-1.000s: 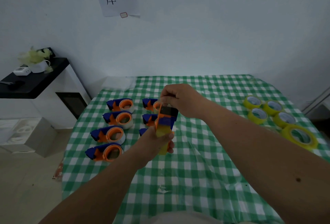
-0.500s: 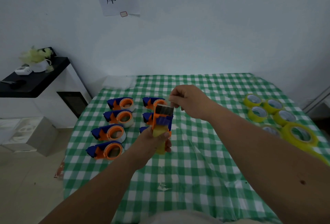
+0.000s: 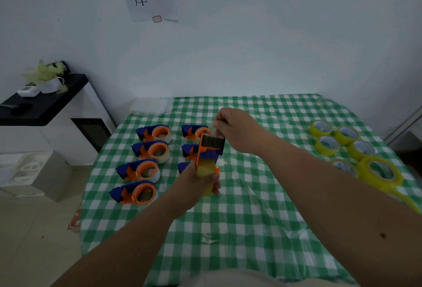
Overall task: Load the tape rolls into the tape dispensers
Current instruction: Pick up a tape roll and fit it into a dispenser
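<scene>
Four loaded dispensers (image 3: 139, 171) lie in a column left of the dispenser you hold (image 3: 209, 156), each blue and orange with a roll seated in its hub, all resting on the green checked tablecloth (image 3: 239, 229). More dispensers (image 3: 194, 131) sit just behind and beside the held one, partly hidden by it. Your left hand (image 3: 197, 182) grips that dispenser upright above the cloth, fingers wrapped round the yellow roll (image 3: 206, 169) in its body, blade end pointing away from you. Your right hand (image 3: 237, 130) hovers just past the blade end, thumb and fingers pinched together; what they pinch is too small to make out. Well to the right of the held dispenser, loose yellow tape rolls (image 3: 342, 140) are clustered on the cloth.
</scene>
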